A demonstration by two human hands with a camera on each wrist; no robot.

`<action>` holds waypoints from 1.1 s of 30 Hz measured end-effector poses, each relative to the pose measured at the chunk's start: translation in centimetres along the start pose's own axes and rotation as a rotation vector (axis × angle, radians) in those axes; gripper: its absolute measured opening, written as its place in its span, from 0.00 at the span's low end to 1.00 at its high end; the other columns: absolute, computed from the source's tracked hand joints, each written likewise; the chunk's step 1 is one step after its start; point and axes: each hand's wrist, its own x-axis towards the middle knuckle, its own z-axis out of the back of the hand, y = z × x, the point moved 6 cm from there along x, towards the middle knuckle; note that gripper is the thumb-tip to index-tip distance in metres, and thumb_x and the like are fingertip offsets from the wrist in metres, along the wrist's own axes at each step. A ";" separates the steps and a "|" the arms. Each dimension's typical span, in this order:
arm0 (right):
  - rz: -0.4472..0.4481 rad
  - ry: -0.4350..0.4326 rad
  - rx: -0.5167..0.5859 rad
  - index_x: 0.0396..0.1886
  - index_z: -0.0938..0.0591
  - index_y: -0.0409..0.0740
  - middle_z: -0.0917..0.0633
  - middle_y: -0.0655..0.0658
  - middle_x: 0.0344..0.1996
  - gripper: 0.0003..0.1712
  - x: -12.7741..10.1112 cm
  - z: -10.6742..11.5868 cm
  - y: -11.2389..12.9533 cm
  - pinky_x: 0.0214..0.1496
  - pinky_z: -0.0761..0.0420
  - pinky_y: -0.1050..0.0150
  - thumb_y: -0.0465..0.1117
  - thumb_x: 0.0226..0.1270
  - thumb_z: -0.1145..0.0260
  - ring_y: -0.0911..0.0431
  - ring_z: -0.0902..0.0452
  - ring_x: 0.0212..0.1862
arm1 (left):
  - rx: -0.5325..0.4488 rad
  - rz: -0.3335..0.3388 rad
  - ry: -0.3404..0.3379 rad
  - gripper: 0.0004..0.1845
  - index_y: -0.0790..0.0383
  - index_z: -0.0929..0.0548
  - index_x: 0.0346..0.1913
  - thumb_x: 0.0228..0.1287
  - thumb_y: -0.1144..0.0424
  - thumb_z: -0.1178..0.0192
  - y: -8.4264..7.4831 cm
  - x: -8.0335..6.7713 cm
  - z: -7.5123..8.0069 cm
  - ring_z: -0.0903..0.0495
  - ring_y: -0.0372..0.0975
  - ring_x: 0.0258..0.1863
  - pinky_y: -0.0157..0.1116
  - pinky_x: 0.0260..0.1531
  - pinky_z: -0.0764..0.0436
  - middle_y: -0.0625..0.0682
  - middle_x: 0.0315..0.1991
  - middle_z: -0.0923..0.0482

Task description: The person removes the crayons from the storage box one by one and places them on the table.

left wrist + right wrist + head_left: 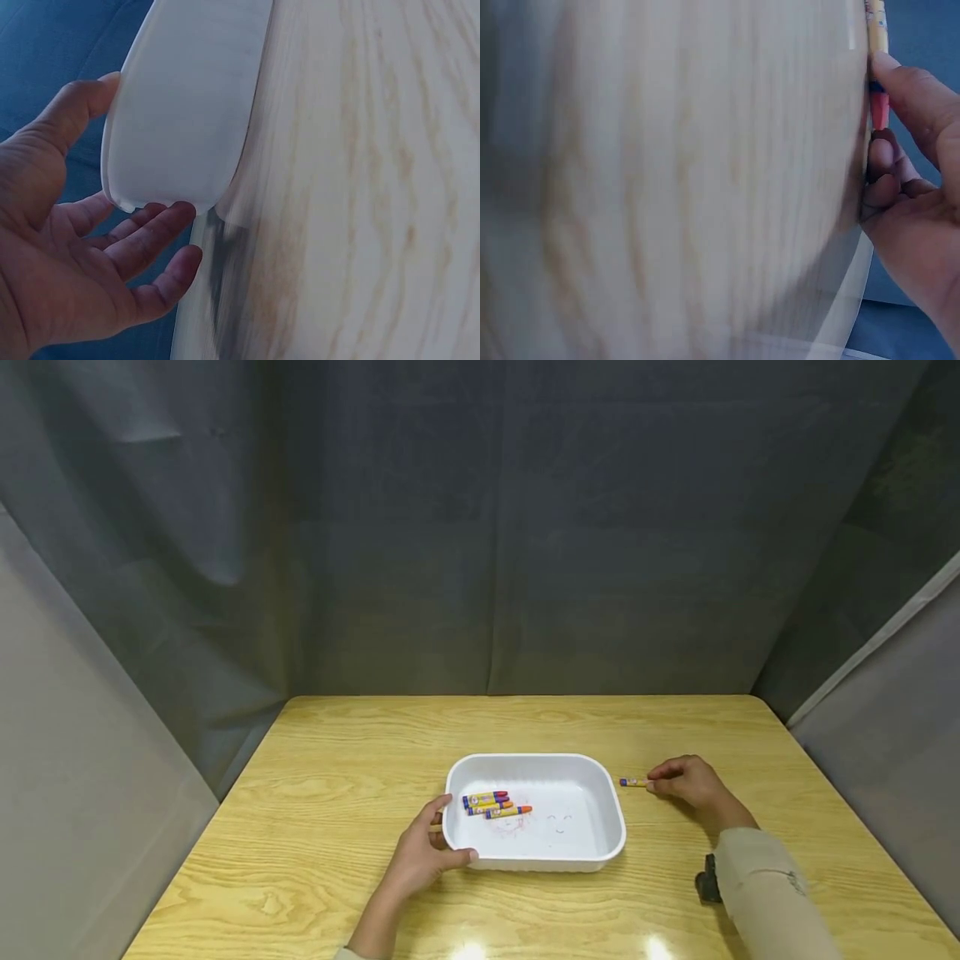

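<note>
My left hand (420, 853) grips the left end of a white plastic tray (537, 865), thumb at the near corner and forefinger on the rim. In the left wrist view, fingertips of the left hand (82, 255) touch the end wall of the tray (184, 105). Several crayons in yellow-and-blue wrappers lie together in the tray's left half, one with an orange tip (508, 812). Right of the tray, my right hand (693, 787) pinches another crayon (632, 782) low over the table. Its pinkish-red tip (880, 111) shows beside the thumb in the right wrist view.
Faint reddish scribbles (510, 822) and a small drawn smiling face (559, 824) mark the tray's floor. Everything stands on a wood-grain table (337, 760). Dark grey curtain (480, 527) hangs behind its far edge. A black device (707, 881) sits at my right wrist.
</note>
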 end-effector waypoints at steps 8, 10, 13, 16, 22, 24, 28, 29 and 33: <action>0.004 -0.040 -0.029 0.52 0.24 0.28 0.20 0.35 0.44 0.25 -0.6 0.5 1.6 0.40 0.24 0.60 0.42 0.62 0.34 0.49 0.26 0.43 | 0.023 -0.003 -0.004 0.51 0.65 0.40 0.68 0.38 0.64 0.23 0.2 0.0 0.0 0.23 0.53 0.44 0.37 0.36 0.20 0.65 0.49 0.32; 0.017 -0.042 -0.026 0.55 0.26 0.29 0.20 0.34 0.45 0.26 -1.0 0.5 2.3 0.38 0.22 0.57 0.44 0.64 0.36 0.49 0.25 0.42 | 0.023 -0.002 -0.005 0.51 0.65 0.40 0.68 0.38 0.64 0.23 0.3 0.0 0.0 0.23 0.53 0.44 0.37 0.36 0.20 0.65 0.49 0.32; 0.061 -0.038 0.015 0.57 0.27 0.30 0.21 0.33 0.45 0.28 -1.6 0.2 3.8 0.38 0.21 0.52 0.45 0.65 0.37 0.48 0.23 0.41 | 0.016 -0.004 -0.005 0.51 0.64 0.40 0.68 0.38 0.65 0.23 0.3 0.0 -0.1 0.23 0.53 0.44 0.37 0.36 0.20 0.65 0.49 0.33; 0.104 -0.035 0.049 0.58 0.27 0.31 0.22 0.31 0.47 0.27 -2.0 -0.2 5.3 0.39 0.20 0.51 0.45 0.65 0.37 0.49 0.22 0.42 | 0.010 -0.004 -0.005 0.51 0.64 0.40 0.68 0.38 0.65 0.23 0.2 0.1 -0.1 0.23 0.53 0.45 0.37 0.36 0.20 0.65 0.49 0.33; 0.177 -0.040 0.086 0.58 0.27 0.32 0.23 0.32 0.49 0.27 -2.4 -1.3 8.2 0.39 0.19 0.52 0.43 0.64 0.35 0.51 0.24 0.43 | 0.002 -0.003 -0.002 0.51 0.64 0.40 0.68 0.38 0.65 0.23 0.1 0.3 -0.2 0.24 0.54 0.45 0.38 0.36 0.20 0.65 0.50 0.34; 0.190 -0.028 0.115 0.58 0.28 0.32 0.23 0.32 0.48 0.28 -2.5 -1.8 9.1 0.40 0.19 0.52 0.43 0.64 0.35 0.49 0.24 0.43 | 0.004 -0.008 0.000 0.51 0.64 0.40 0.68 0.38 0.65 0.23 0.0 0.3 -0.2 0.23 0.54 0.45 0.38 0.36 0.19 0.66 0.49 0.33; 0.193 -0.001 0.155 0.59 0.27 0.33 0.22 0.34 0.47 0.29 -2.4 -2.8 10.4 0.37 0.19 0.55 0.44 0.62 0.34 0.49 0.24 0.43 | 0.007 -0.007 0.003 0.51 0.65 0.40 0.68 0.38 0.65 0.23 0.0 0.3 -0.3 0.23 0.54 0.44 0.37 0.36 0.19 0.66 0.49 0.33; 0.192 0.007 0.162 0.59 0.27 0.34 0.22 0.35 0.47 0.29 -2.3 -3.1 10.7 0.36 0.19 0.56 0.44 0.62 0.34 0.49 0.24 0.43 | 0.005 -0.007 0.004 0.51 0.65 0.40 0.68 0.38 0.65 0.23 0.0 0.3 -0.4 0.23 0.54 0.44 0.37 0.36 0.19 0.66 0.49 0.33; 0.208 0.038 0.176 0.58 0.27 0.34 0.22 0.33 0.47 0.28 -2.1 -4.5 11.9 0.36 0.19 0.57 0.43 0.60 0.32 0.48 0.25 0.42 | -0.005 -0.005 0.005 0.51 0.65 0.40 0.68 0.38 0.65 0.23 0.1 0.4 -0.4 0.23 0.54 0.45 0.37 0.36 0.19 0.66 0.49 0.33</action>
